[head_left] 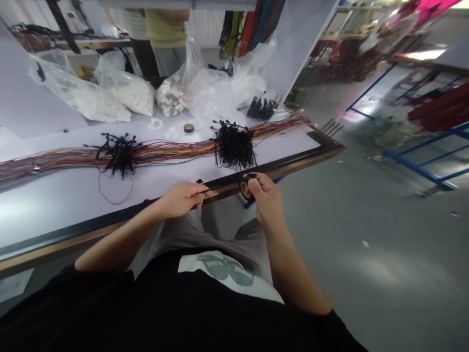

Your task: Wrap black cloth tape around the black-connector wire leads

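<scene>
Left hand, fingers pinched on a thin black strand; right hand, toward its 3 o'clock, closed on a black tape roll by the table's near rail. Black-tipped leads lie between the roll's 11 and 12 o'clock. A loosened right grip could drop the roll; slack could tangle the strand.

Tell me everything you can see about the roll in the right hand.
The roll looks like black tape wound around a brownish core. The right hand grips its upper right side, holding it up on its edge near the table's front rim. Whether the dark strip at the left hand joins it is unclear.
</scene>
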Action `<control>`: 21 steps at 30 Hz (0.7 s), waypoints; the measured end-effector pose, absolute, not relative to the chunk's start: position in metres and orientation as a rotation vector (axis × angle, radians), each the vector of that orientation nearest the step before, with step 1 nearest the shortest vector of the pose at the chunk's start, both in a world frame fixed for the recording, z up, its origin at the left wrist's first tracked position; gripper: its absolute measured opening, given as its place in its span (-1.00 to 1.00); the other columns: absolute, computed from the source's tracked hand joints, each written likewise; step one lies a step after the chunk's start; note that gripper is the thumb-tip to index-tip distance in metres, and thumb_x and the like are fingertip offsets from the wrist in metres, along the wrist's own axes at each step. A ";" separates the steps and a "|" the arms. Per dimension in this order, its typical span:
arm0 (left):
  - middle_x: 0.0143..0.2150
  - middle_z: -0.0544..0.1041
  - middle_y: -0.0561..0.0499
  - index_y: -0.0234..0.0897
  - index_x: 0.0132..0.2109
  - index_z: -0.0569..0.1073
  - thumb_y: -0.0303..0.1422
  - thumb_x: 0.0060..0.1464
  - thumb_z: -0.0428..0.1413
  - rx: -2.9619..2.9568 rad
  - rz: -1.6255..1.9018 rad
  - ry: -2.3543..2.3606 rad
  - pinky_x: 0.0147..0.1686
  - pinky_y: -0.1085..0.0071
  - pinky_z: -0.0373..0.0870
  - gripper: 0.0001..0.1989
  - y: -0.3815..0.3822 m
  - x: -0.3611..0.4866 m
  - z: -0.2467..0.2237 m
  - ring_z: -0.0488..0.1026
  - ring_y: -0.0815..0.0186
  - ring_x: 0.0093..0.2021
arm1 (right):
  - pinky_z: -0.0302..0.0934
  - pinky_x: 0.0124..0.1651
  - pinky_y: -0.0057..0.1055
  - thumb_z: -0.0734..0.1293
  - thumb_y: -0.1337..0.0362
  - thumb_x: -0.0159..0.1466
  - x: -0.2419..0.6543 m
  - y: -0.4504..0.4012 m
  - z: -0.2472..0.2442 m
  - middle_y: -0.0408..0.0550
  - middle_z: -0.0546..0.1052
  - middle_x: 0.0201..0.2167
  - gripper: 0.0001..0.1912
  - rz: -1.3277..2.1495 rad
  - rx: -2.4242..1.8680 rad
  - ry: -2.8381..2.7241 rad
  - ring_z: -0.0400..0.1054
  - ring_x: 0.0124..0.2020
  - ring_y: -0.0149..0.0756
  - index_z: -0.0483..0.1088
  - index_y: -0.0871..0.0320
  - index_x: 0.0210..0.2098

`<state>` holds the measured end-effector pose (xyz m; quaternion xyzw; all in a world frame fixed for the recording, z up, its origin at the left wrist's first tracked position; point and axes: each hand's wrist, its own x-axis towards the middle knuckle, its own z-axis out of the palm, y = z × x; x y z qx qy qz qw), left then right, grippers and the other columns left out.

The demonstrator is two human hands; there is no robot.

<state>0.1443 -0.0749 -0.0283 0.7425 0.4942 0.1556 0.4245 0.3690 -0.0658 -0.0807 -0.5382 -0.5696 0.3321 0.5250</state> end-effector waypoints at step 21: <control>-0.55 0.39 0.12 -0.33 -0.32 0.39 -0.39 0.11 0.04 0.924 0.623 0.836 -0.70 0.58 -0.03 -0.90 -0.106 0.185 -0.055 0.12 0.58 -0.70 | 0.25 -0.23 -0.33 0.34 0.04 0.15 0.360 -0.102 -0.058 -0.15 0.53 -0.43 -0.78 0.647 -1.150 -1.597 0.38 -0.36 -0.30 0.51 0.03 -0.40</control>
